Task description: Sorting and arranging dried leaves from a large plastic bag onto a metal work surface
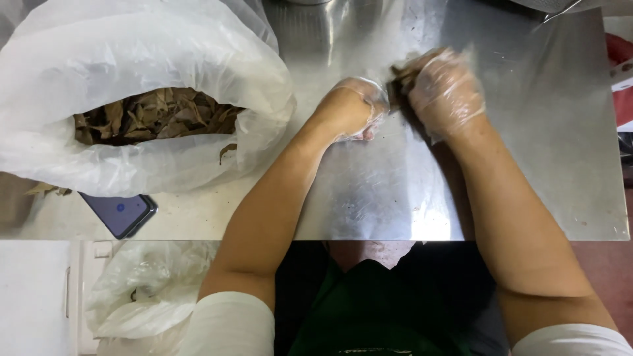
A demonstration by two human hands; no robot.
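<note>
both gloved hands, left hand (353,109) and right hand (445,92), close together on a dark leaf bundle (400,82) between them on the counter (547,145), the right hand slightly farther forward.

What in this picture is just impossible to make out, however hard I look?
Head view, the only one:
- The brown piece between the left hand and right hand: motion blur and the gloved fingers hide its shape.
- How deep the dried leaves go: the white plastic bag covers all but the top.
- The phone: the bag overlaps its upper end.
- The red object: cut off by the right edge.
</note>
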